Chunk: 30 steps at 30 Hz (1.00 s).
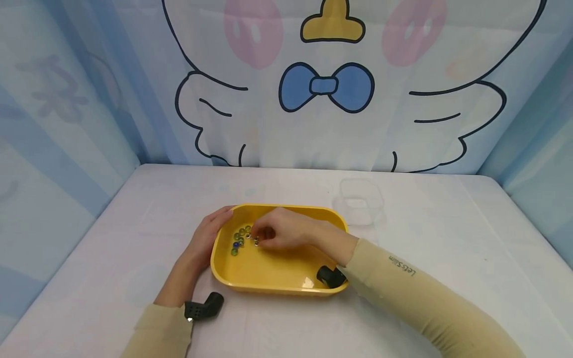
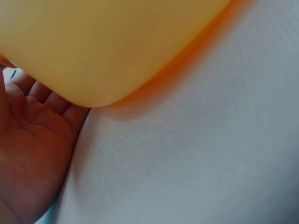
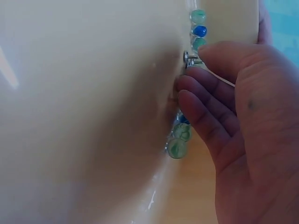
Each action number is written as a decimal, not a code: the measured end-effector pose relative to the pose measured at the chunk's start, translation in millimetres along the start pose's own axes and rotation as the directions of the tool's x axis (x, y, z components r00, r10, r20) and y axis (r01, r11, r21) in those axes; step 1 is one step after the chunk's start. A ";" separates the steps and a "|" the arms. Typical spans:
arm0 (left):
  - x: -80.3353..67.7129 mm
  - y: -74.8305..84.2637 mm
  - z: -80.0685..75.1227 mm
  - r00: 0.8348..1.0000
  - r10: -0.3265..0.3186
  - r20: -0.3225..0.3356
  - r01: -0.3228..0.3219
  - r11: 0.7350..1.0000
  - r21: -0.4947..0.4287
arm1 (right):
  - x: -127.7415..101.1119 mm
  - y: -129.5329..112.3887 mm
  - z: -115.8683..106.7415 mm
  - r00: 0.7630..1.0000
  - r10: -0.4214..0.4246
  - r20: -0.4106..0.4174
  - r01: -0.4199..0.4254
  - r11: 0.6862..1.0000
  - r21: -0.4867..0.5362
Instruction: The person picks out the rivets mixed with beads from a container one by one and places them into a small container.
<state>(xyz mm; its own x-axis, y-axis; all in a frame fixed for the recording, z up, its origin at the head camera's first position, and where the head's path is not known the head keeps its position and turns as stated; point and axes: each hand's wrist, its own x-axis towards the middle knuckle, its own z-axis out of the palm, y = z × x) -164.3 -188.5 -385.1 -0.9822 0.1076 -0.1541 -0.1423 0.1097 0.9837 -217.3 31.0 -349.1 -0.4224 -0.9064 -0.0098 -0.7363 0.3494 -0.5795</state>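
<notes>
A yellow tray (image 1: pixel 277 271) lies on the table, and my left hand (image 1: pixel 208 236) holds it at its left back corner, thumb at the rim and fingers along the outside wall. Inside it, my right hand (image 1: pixel 286 228) reaches down with curled fingers. Small metal studs (image 3: pixel 187 57) are right at its thumb and index fingertips; I cannot tell whether they are pinched. Several green glass marbles (image 3: pixel 177 148) and a blue marble (image 3: pixel 200 31) line the tray's side on both sides of these fingers. In the head view, the marbles gather at the tray's left end.
A clear plastic container (image 1: pixel 360 219) stands on the white tabletop (image 1: pixel 429 219) behind the tray's right side. A black wrist camera (image 1: pixel 330 276) on the right arm overlaps the tray's front right corner. Printed cloth (image 1: pixel 327 139) hangs behind the table.
</notes>
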 end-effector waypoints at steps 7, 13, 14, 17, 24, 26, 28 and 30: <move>0.5 -0.5 0.5 1.000 -0.004 0.001 0.004 1.000 -0.006 | 2.9 -0.9 1.8 0.999 0.007 0.038 -0.006 1.000 -0.023; 0.1 -1.3 0.0 1.000 -0.005 0.002 0.005 1.000 -0.010 | 4.7 -4.1 2.1 0.998 0.016 0.062 -0.013 0.998 -0.060; 0.1 -1.2 -0.1 1.000 -0.005 0.003 0.005 1.000 -0.010 | 5.0 -4.6 2.0 0.998 0.018 0.064 -0.014 0.998 -0.064; 0.0 -0.7 -0.3 1.000 -0.010 0.002 0.010 1.000 -0.011 | 5.3 -5.8 1.8 0.997 0.021 0.071 -0.016 0.997 -0.077; 0.1 0.1 -0.6 1.000 -0.010 0.004 0.010 1.000 -0.010 | 5.9 -6.4 1.4 0.996 0.031 0.078 -0.023 0.994 -0.106; 0.2 0.1 -0.7 1.000 -0.009 0.003 0.009 1.000 -0.011 | 5.9 -6.1 1.5 0.996 0.032 0.078 -0.023 0.994 -0.111; 0.2 0.1 -0.9 1.000 -0.009 0.002 0.009 1.000 -0.011 | 6.1 -5.9 1.4 0.996 0.033 0.079 -0.024 0.993 -0.118; 0.2 0.1 -1.1 1.000 -0.008 0.000 0.008 1.000 -0.008 | 6.4 -5.4 1.4 0.996 0.036 0.080 -0.026 0.991 -0.132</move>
<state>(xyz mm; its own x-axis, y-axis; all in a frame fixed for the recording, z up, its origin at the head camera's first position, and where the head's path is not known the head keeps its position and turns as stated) -164.6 -189.6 -385.0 -0.9810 0.1069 -0.1621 -0.1513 0.1024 0.9832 -215.3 23.0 -347.1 -0.4052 -0.9092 -0.0961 -0.7887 0.4008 -0.4662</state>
